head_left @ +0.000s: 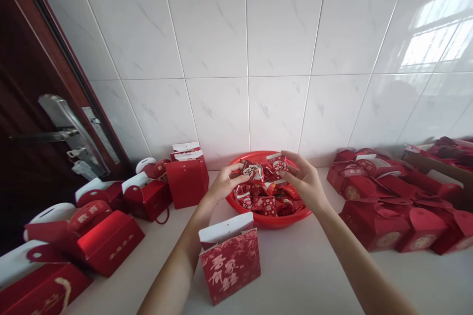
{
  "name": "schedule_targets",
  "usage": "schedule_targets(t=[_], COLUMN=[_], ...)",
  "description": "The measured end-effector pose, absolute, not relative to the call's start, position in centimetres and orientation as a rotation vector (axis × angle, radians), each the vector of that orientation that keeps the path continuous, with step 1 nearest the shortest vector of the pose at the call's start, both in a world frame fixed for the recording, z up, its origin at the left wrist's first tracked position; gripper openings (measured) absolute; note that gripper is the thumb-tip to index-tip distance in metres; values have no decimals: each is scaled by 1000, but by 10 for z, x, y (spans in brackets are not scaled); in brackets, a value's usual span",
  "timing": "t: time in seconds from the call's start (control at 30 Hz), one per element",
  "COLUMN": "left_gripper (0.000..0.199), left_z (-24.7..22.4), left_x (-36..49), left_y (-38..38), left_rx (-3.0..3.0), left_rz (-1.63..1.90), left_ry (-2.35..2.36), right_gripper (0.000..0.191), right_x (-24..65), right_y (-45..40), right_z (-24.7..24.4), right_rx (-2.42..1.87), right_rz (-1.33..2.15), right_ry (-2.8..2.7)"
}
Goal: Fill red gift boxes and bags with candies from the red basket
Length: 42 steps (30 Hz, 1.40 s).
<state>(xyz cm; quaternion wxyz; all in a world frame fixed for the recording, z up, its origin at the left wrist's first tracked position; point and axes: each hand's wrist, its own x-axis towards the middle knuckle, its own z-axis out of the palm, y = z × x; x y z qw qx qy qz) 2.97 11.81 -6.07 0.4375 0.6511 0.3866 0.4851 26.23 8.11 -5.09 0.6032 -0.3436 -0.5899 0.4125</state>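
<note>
Packets [252, 171] over the red basket [273, 224], so this looks like the picking-out step. Left hand [228, 179] has one pinched between thumb and fingers, right hand [303, 176] has another, both barely open. Next move probably calls for a steady grip and lifting clear. Bag [231, 268] stands just in front, flap [226, 226] up, kinda in the way. Boxes [111, 243] crowd both sides of the worktop [299, 270].
</note>
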Motion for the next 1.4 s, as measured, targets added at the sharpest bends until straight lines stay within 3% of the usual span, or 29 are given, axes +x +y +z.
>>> schedule_targets(t=[0.63,0.93,1.13,1.4], left_gripper=[34,21,23,23], left_z=[-67,-65,-68,-72], left_x=[43,48,49,49], left_y=[118,115,119,123], left_rx=[1623,1480,1309,1302], left_rz=[1181,1234,1391,1412], left_ry=[884,974,1034,1009], right_gripper=[48,38,24,16], right_x=[242,264,301,303], right_y=[93,101,114,109], right_z=[-69,-67,-65,-65], right_rx=[-839,-895,-1343,-1346], right_rz=[779,931,747,879], right_ry=[-1689,-1643,-1986,-2235])
